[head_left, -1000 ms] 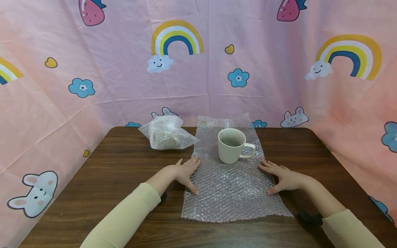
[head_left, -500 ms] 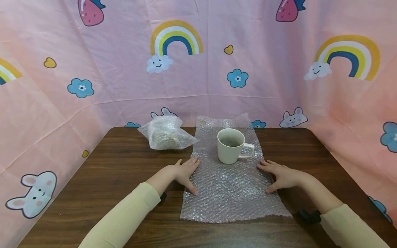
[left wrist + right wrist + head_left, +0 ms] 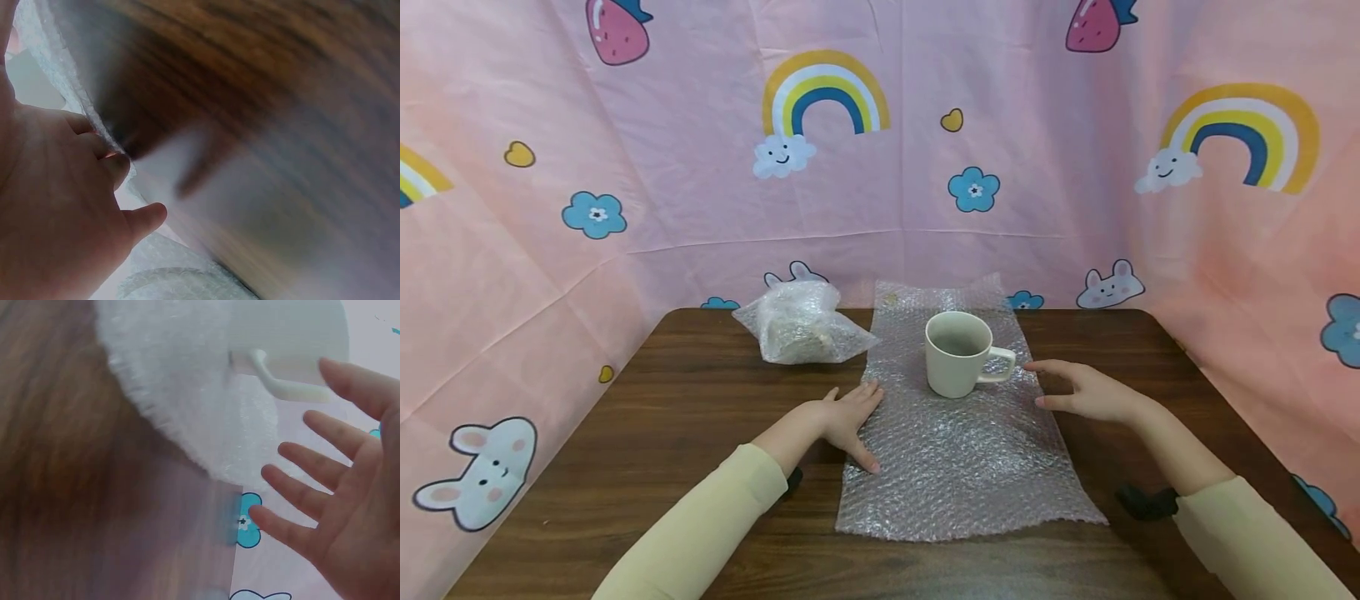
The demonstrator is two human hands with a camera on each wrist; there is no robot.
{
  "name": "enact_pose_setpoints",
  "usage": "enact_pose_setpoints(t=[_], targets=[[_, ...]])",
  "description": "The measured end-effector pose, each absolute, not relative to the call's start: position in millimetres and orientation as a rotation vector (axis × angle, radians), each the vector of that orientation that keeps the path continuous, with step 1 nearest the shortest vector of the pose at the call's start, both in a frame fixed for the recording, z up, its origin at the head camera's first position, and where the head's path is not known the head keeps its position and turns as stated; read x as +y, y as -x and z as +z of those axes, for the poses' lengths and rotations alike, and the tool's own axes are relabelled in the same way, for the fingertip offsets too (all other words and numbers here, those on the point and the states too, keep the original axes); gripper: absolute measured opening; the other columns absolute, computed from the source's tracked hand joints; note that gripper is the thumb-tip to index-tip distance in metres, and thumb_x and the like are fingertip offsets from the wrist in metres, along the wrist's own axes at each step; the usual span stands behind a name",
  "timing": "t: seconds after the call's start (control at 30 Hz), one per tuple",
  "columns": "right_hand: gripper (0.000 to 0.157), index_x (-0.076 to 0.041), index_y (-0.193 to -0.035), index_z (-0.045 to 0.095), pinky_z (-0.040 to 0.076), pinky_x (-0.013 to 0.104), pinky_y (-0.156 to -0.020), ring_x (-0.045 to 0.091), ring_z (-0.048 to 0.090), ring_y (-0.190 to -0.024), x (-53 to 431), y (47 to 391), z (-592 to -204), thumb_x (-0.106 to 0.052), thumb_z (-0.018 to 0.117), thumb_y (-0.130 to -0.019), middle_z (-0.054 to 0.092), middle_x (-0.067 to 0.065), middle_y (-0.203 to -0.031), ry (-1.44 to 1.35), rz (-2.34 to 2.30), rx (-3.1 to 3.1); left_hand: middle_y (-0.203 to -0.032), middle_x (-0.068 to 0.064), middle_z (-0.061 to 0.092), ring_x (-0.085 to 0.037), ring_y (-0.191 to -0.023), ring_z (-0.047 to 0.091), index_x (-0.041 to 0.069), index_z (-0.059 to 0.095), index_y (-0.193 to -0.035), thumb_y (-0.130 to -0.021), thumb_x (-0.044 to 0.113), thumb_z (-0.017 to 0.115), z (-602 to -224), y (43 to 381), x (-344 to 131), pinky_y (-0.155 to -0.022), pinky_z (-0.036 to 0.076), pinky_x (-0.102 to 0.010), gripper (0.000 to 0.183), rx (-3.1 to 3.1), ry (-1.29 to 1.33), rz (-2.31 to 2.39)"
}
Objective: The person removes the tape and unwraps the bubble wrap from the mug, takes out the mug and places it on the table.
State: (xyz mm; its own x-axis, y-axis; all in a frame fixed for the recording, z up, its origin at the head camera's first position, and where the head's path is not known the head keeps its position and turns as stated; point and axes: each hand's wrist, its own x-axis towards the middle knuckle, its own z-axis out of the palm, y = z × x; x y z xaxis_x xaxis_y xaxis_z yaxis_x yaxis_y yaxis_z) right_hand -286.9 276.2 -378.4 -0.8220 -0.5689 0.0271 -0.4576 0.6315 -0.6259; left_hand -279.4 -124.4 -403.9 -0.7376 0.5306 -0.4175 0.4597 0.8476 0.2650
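Observation:
A white mug point(image 3: 953, 367) stands upright on a sheet of bubble wrap point(image 3: 955, 475), its handle point(image 3: 1000, 365) pointing right. My left hand point(image 3: 847, 419) rests with spread fingers on the sheet's left edge. Raised just off the sheet's right edge, my right hand point(image 3: 1090, 392) has its fingers stretched toward the handle without touching it. In the right wrist view the right hand point(image 3: 337, 481) shows spread fingers with nothing in them, near the mug point(image 3: 294, 337). The left wrist view shows the left hand point(image 3: 69, 194) at the edge of the wrap.
A bundle wrapped in bubble wrap point(image 3: 805, 325) sits at the back left of the dark wooden table point(image 3: 700, 417), its contents hard to make out. A patterned pink cloth point(image 3: 910, 200) hangs behind and at both sides of the table.
My right hand has lifted off the right edge of the bubble wrap and moved up toward the mug's handle. My left hand and the mug have stayed in place.

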Motion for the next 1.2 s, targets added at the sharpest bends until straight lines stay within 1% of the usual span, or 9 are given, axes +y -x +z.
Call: enact_pose_setpoints(t=[0.07,0.17,0.23,0.43,0.57,0.7,0.83,1.03,1.2], targets=[[0.057,-0.001,-0.142,0.042,0.04,0.063,-0.091,0.047,0.041,-0.125,275,290,-375,-0.024,0.062,-0.094,0.042,0.024,-0.141,0.851,-1.033,2.669,-0.159,-0.012,-0.007,-0.025,-0.144,-0.006,0.005,0.006,-0.154,-0.071,0.061,0.075,-404,279,-124,-0.11,-0.002,-0.059,0.122,2.536,-0.727,0.202],[0.053,0.0,-0.141,0.043,0.047,0.056,-0.086,0.043,0.05,-0.117,275,296,-371,-0.021,0.06,-0.096,0.045,0.025,-0.138,0.844,-1.15,2.648,-0.159,-0.013,-0.007,-0.025,-0.144,-0.006,0.005,0.006,-0.154,-0.071,0.06,0.076,-403,279,-123,-0.11,-0.001,-0.059,0.122,2.534,-0.732,0.211],[0.05,0.001,-0.141,0.043,0.049,0.053,-0.085,0.041,0.053,-0.113,273,301,-368,-0.02,0.058,-0.097,0.046,0.025,-0.137,0.821,-1.224,2.622,-0.159,-0.013,-0.007,-0.025,-0.144,-0.005,0.004,0.007,-0.154,-0.071,0.06,0.076,-402,279,-122,-0.11,0.0,-0.059,0.122,2.532,-0.737,0.211],[0.048,-0.002,-0.141,0.043,0.051,0.052,-0.082,0.045,0.051,-0.115,266,315,-360,-0.026,0.05,-0.101,0.046,0.026,-0.137,0.735,-1.375,2.53,-0.158,-0.014,-0.006,-0.026,-0.145,-0.004,0.003,0.007,-0.154,-0.071,0.059,0.076,-401,279,-122,-0.11,0.001,-0.059,0.121,2.529,-0.733,0.194],[0.047,0.0,-0.14,0.045,0.052,0.054,-0.079,0.049,0.051,-0.111,261,323,-360,-0.028,0.046,-0.102,0.05,0.028,-0.132,0.686,-1.436,2.494,-0.158,-0.014,-0.005,-0.026,-0.145,-0.003,0.003,0.007,-0.153,-0.071,0.059,0.077,-400,279,-122,-0.11,0.0,-0.059,0.122,2.529,-0.729,0.196],[0.05,0.004,-0.139,0.044,0.049,0.058,-0.081,0.053,0.05,-0.111,255,328,-367,-0.03,0.044,-0.103,0.048,0.03,-0.133,0.651,-1.467,2.446,-0.158,-0.014,-0.006,-0.026,-0.145,-0.004,0.003,0.007,-0.154,-0.071,0.059,0.076,-400,278,-122,-0.109,-0.002,-0.059,0.122,2.522,-0.724,0.185],[0.051,0.005,-0.138,0.045,0.048,0.059,-0.083,0.05,0.051,-0.112,250,329,-379,-0.031,0.043,-0.103,0.048,0.028,-0.134,0.621,-1.511,2.42,-0.158,-0.014,-0.008,-0.025,-0.144,-0.006,0.004,0.005,-0.154,-0.072,0.06,0.075,-402,279,-122,-0.109,-0.003,-0.059,0.121,2.515,-0.73,0.156],[0.053,0.008,-0.135,0.048,0.048,0.058,-0.083,0.049,0.05,-0.114,243,329,-395,-0.035,0.04,-0.104,0.05,0.031,-0.128,0.603,-1.636,2.348,-0.159,-0.012,-0.007,-0.024,-0.144,-0.005,0.005,0.006,-0.154,-0.071,0.06,0.076,-401,279,-122,-0.108,-0.004,-0.06,0.122,2.52,-0.713,0.186],[0.059,0.011,-0.131,0.048,0.049,0.055,-0.083,0.047,0.054,-0.111,240,329,-407,-0.039,0.037,-0.104,0.055,0.032,-0.123,0.515,-1.7,2.308,-0.159,-0.013,-0.006,-0.025,-0.145,-0.004,0.005,0.008,-0.154,-0.07,0.06,0.076,-401,279,-122,-0.108,-0.003,-0.062,0.121,2.526,-0.706,0.194]])
